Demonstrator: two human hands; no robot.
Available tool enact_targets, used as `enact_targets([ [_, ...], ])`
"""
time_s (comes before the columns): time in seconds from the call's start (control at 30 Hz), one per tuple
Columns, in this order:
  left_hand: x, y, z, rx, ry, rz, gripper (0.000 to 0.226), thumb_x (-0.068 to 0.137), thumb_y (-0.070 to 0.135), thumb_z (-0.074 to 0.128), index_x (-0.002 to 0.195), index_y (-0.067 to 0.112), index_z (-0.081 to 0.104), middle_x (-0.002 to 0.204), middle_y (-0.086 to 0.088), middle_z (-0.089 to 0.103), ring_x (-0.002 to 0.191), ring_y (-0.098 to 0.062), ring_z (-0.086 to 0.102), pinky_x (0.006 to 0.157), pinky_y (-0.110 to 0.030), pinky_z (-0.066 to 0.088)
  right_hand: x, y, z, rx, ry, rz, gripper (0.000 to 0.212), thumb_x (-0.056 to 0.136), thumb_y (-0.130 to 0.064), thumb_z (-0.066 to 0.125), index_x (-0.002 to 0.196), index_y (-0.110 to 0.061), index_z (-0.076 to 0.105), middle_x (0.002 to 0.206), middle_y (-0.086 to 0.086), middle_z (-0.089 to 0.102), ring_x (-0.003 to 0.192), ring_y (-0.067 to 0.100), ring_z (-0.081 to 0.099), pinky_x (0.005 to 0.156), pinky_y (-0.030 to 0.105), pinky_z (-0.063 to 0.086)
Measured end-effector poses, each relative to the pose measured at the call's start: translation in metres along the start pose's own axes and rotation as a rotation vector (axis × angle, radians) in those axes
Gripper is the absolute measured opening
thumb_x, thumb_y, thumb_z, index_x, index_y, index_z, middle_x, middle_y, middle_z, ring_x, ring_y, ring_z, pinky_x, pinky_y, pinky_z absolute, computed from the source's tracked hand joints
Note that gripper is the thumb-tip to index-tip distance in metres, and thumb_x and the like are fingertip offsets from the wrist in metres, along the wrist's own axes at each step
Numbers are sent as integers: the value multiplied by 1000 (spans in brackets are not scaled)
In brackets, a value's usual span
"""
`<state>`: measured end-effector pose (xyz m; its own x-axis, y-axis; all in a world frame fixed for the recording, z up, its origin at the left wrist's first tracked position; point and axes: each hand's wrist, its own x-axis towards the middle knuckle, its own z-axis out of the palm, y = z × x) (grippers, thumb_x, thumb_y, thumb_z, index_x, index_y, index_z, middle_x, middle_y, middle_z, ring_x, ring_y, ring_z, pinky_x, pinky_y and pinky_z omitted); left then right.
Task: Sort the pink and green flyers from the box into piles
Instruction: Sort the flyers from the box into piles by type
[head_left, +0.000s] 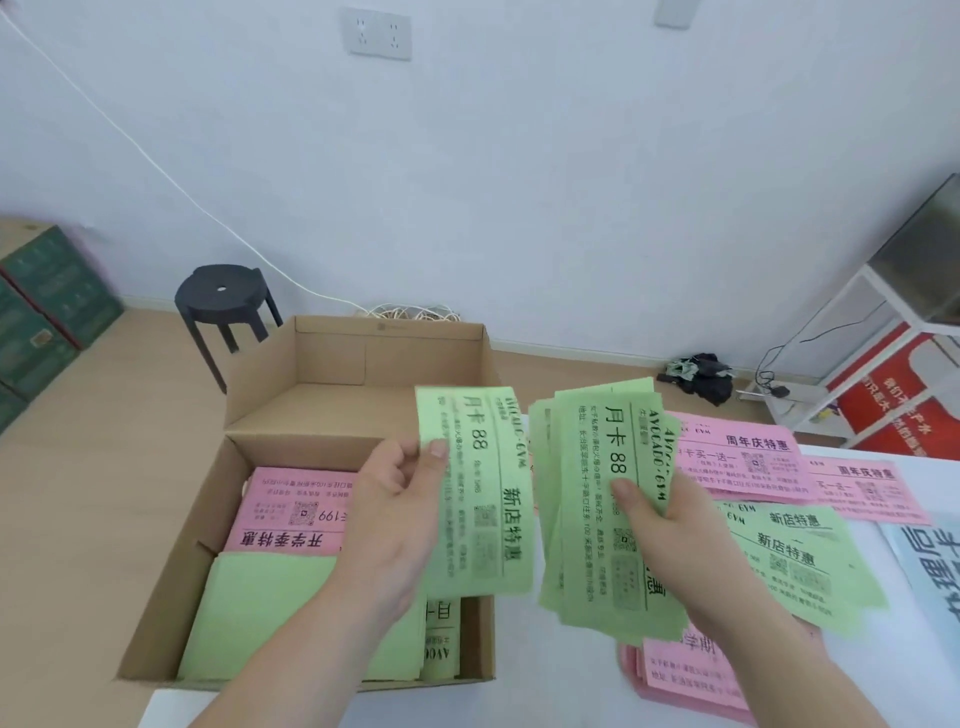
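The left hand pinches a single green flyer, thumb on top. The right hand grips a fanned bunch of green flyers. Both run lengthwise away from the person, side by side and just apart. The green pile lies on the worktop just right of the right hand. The box, with flyers left in it, sits below the left hand.
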<state>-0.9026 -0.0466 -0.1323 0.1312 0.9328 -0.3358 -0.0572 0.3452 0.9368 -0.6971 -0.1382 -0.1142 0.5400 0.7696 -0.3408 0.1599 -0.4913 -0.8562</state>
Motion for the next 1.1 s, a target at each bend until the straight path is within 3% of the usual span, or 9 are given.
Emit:
enact_targets([
  [0.17, 1, 26, -4, -268, -313, -85, 26, 106, 19, 51, 123, 3, 62, 121, -13, 75, 115, -29, 71, 101, -49, 52, 4, -14, 10, -74, -71, 6, 9, 104, -36, 60, 112, -33, 61, 101, -14, 77, 88, 6, 74, 71, 31, 59],
  [0.3, -1, -1, 26, -7, -246, -176, 14, 103, 22, 64, 108, 10, 68, 99, -7, 80, 90, -25, 79, 86, -49, 61, -10, -22, 10, 80, -52, 28, 3, 104, -35, 60, 105, -38, 59, 96, -22, 73, 99, 2, 68, 79, 27, 52],
  [0.4, -8, -27, 52, 36, -259, -205, 12, 101, 20, 67, 113, 18, 67, 101, 1, 81, 93, -20, 78, 87, -49, 62, -17, -15, 4, 133, -68, 70, 15, 107, -47, 48, 115, -41, 59, 101, -26, 73, 104, -1, 67, 92, 35, 56],
  [0.47, -13, -43, 72, 33, -258, -192, 22, 99, 15, 70, 118, 24, 62, 102, 3, 80, 94, -19, 78, 86, -48, 62, -20, -5, -4, 131, -33, 42, 20, 106, -54, 44, 122, -48, 54, 109, -34, 66, 103, -14, 61, 91, 22, 52],
  [0.53, -20, -53, 95, 7, -257, -221, 36, 97, 14, 73, 124, 28, 53, 100, 4, 80, 91, -18, 78, 77, -41, 62, -20, 12, -18, 104, -11, 30, 26, 105, -44, 56, 130, -44, 52, 117, -28, 69, 105, -9, 66, 91, 26, 57],
  [0.7, -27, -71, 156, 129, -465, -388, 19, 105, 28, 60, 121, 24, 69, 108, 2, 80, 100, -23, 77, 97, -53, 58, -4, 45, -98, -224, -88, 110, 36, 98, -13, 63, 115, -43, 57, 104, -22, 73, 95, 11, 73, 82, 38, 63],
  [0.9, -12, -80, 194, 198, -337, -326, 46, 84, 43, 74, 118, 14, 65, 99, 5, 79, 100, -18, 74, 101, -45, 55, 66, 38, -201, -887, -489, 165, 31, 86, -13, 77, 93, -39, 62, 102, -16, 72, 95, 7, 68, 92, 35, 55],
  [1.03, -19, -87, 213, 338, -527, -440, 23, 106, 33, 58, 122, 21, 69, 105, 7, 80, 98, -18, 76, 98, -45, 58, 125, 58, -191, -1109, -564, 145, 53, 85, -16, 80, 135, -20, 61, 123, -6, 68, 121, 24, 64, 105, 44, 51],
  [1.1, -18, -92, 220, 385, -553, -458, 22, 108, 28, 54, 123, 22, 69, 110, 5, 80, 103, -20, 76, 101, -45, 57, 141, 75, -179, -1162, -477, 110, 62, 87, -12, 75, 145, -21, 55, 128, -4, 66, 118, 24, 66, 98, 44, 57],
])
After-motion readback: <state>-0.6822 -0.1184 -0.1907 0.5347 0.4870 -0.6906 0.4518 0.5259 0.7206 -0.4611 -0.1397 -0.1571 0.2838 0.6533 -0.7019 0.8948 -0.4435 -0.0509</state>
